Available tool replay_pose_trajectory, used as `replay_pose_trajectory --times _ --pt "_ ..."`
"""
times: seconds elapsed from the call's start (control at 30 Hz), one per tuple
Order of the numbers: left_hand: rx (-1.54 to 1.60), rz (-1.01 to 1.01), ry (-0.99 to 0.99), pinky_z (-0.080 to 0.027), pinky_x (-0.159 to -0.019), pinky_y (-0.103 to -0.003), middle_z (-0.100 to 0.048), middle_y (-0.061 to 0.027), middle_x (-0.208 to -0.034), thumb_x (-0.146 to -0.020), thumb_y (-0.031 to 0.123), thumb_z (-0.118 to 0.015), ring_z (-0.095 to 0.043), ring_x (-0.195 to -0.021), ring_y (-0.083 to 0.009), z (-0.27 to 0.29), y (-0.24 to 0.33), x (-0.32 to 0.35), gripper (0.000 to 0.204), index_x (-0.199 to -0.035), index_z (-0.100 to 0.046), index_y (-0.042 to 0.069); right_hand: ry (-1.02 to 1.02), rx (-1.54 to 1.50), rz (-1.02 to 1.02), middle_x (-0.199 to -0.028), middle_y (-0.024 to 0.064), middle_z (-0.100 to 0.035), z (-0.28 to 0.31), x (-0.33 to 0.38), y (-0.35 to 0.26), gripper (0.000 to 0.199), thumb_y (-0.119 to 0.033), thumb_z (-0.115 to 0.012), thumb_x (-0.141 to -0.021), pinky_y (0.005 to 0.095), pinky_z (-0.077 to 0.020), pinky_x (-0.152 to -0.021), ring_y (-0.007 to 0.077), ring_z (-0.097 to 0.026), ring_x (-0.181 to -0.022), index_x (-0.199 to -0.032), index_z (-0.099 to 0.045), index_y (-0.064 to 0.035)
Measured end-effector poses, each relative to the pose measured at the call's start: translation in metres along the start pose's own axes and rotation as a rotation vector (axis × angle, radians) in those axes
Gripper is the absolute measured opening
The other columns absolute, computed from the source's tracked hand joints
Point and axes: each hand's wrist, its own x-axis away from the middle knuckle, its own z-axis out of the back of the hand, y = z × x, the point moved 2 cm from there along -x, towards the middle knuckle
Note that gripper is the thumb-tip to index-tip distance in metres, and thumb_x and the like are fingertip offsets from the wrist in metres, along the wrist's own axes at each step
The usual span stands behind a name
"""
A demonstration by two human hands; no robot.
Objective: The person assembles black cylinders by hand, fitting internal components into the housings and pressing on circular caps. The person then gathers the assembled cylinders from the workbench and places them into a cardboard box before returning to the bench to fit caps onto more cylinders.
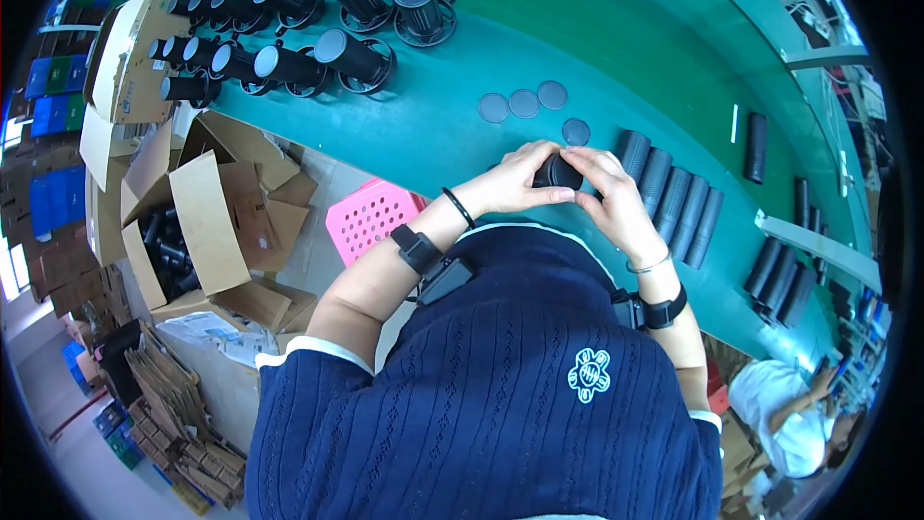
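In front of my torso, my left hand (525, 178) and my right hand (606, 188) close together around a black round-ended part (558, 172). My fingers cover most of it, so its full shape is hidden. Just beyond my fingertips lies a thin dark disc (576, 131). Three similar discs, among them a middle disc (524, 103), lie in a row farther off on the green tabletop (423, 135). To the right of my right hand several black ribbed tubes (674, 200) lie side by side.
Several black cylinders with ringed bases (351, 56) stand at the back left. Left of the table, an open cardboard box (207, 221) holds black parts. A pink perforated stool (371, 221) is by the table edge. More tubes (780, 279) lie right; a person in white (784, 414) is beyond.
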Motion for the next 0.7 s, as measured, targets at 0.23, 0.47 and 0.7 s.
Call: replay_pose_trajectory --times 0.23,0.47,0.7 --pt "-0.003 -0.005 0.006 -0.042 -0.097 -0.041 -0.051 -0.0201 -0.123 -0.087 0.045 -0.067 -0.052 -0.115 -0.0326 0.002 0.007 0.000 0.067 -0.132 -0.043 0.000 -0.009 0.044 0.010 -0.124 0.0154 -0.055 -0.001 -0.002 -0.008 0.053 0.003 -0.068 -0.073 0.0392 -0.0455 -0.097 0.0336 -0.053 -0.113 -0.124 -0.057 0.0014" --pt "0.033 0.017 0.056 -0.043 -0.095 -0.043 -0.055 -0.0194 -0.117 -0.084 0.051 -0.067 -0.052 -0.113 -0.0354 -0.002 0.005 0.000 0.066 -0.125 -0.048 0.003 -0.033 0.073 -0.004 -0.118 0.0165 -0.056 -0.002 -0.005 -0.011 0.049 0.001 -0.070 -0.073 0.0383 -0.0476 -0.092 0.0326 -0.054 -0.107 -0.121 -0.060 0.0031" --pt "0.218 0.048 0.043 -0.044 -0.095 -0.043 -0.059 -0.0203 -0.117 -0.084 0.039 -0.069 -0.055 -0.114 -0.0352 -0.005 -0.003 0.002 0.063 -0.130 -0.042 0.005 -0.003 -0.756 -0.293 -0.111 0.0069 -0.058 -0.016 -0.006 0.028 0.038 -0.005 -0.069 -0.084 0.0303 -0.0499 -0.084 0.0195 -0.056 -0.103 -0.121 -0.064 -0.0021"
